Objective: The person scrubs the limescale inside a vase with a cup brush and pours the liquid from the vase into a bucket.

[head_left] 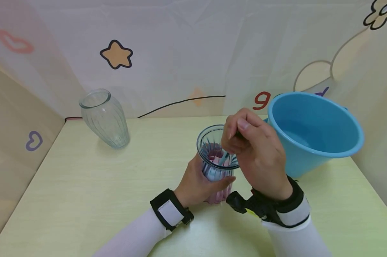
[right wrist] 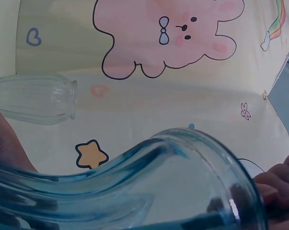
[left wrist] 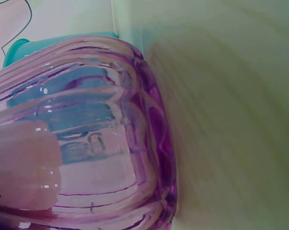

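A ribbed glass vase (head_left: 215,175), blue toward the rim and purple at its base, stands upright on the table. My left hand (head_left: 196,182) grips its side, the thumb across the front. Above the rim, my right hand (head_left: 256,150) has curled fingers around a slim bluish stick (head_left: 224,158), whose lower part reaches into the vase; its kind and far end are hidden. Up close, the left wrist view shows the purple vase base (left wrist: 156,129) by the tabletop. The flared blue rim (right wrist: 230,182) fills the lower right wrist view, with right-hand fingers (right wrist: 278,187) beside it.
A clear ribbed glass vase (head_left: 108,121) leans at the back left. At the right, close to my right hand, stands a light blue bucket (head_left: 296,157). Printed cloth (head_left: 180,53) hangs behind and beside the pale wooden table (head_left: 68,200).
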